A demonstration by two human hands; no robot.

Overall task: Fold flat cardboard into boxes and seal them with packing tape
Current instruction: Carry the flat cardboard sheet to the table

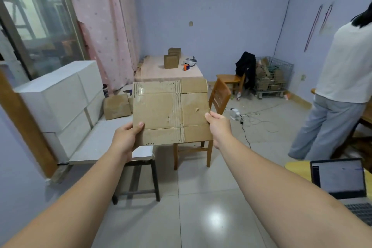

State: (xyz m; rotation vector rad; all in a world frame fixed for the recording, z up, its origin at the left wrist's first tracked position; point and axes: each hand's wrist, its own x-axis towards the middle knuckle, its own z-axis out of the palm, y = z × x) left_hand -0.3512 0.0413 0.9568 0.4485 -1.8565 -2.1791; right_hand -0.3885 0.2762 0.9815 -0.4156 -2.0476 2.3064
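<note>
Flat cardboard (171, 110) upright, left hand (125, 137) fingers (140, 126), right hand (216, 125) fingers clamping its side edges

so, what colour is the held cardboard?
Plain brown cardboard, creased and worn; head view.

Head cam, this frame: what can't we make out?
Head view:
- Fingers of left hand and right hand: behind the flat cardboard; only thumbs show.
- Cardboard's far face: turned away.
- Chair seat: hidden by the cardboard.
- Laptop: cut by right edge; screen too small to read.
- Orange item on far table: too small to identify.
</note>
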